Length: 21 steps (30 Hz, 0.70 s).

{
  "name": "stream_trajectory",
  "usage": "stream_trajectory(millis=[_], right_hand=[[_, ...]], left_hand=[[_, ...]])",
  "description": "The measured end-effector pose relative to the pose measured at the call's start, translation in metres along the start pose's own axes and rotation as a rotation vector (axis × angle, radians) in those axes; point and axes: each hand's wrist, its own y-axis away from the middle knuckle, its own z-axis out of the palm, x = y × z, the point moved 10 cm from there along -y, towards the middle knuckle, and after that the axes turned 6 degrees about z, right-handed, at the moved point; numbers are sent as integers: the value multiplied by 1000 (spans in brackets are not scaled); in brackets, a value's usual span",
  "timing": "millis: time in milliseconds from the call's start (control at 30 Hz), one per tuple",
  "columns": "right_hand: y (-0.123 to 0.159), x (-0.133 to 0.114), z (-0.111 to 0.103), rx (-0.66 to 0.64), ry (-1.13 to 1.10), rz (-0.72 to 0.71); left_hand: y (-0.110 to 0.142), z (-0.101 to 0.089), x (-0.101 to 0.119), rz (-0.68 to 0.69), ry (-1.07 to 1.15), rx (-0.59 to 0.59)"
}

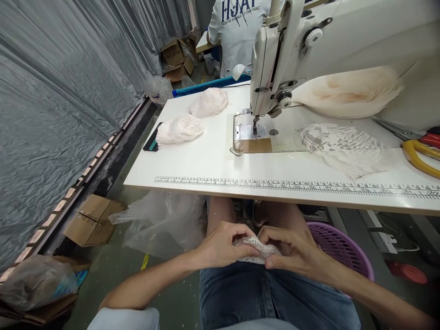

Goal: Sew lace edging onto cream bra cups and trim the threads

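Above my lap, below the table's front edge, both hands pinch a small piece of white lace fabric. My left hand is closed on its left end, thumb in front and fingers behind. On the right end, my right hand grips with thumb and fingertips. The lace is bunched between them, and part of it is hidden by the fingers. Past the hands stands a white sewing machine on a white table. Its needle and presser foot sit over the metal plate, with no cloth beneath.
Pale pink lace pieces lie at the table's left. White lace and yellow-handled scissors are at right. A purple basket stands below right. Plastic bags and a cardboard box are on the floor. A person sits ahead.
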Motion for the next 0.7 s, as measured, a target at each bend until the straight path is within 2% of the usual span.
stream_trajectory(millis=[67, 167, 300, 367, 467, 600, 700], right_hand=[[-4, -2, 4, -48, -103, -18], [-7, 0, 7, -83, -224, 41], [-7, 10, 16, -152, -250, 152], [-7, 14, 16, -144, -261, 180], [-8, 19, 10, -82, -301, 186], [-7, 17, 19, -179, -275, 156], [-9, 18, 16, -141, -358, 146]], left_hand=[[-1, 1, 2, 15, -1, -2], [-1, 0, 4, 17, -7, 1], [-2, -4, 7, 19, -85, 16], [-2, -6, 10, 33, -138, 24], [-3, -7, 13, 40, -184, 29], [-3, -8, 15, 48, -236, 29], [-2, -5, 14, 63, -278, 11]])
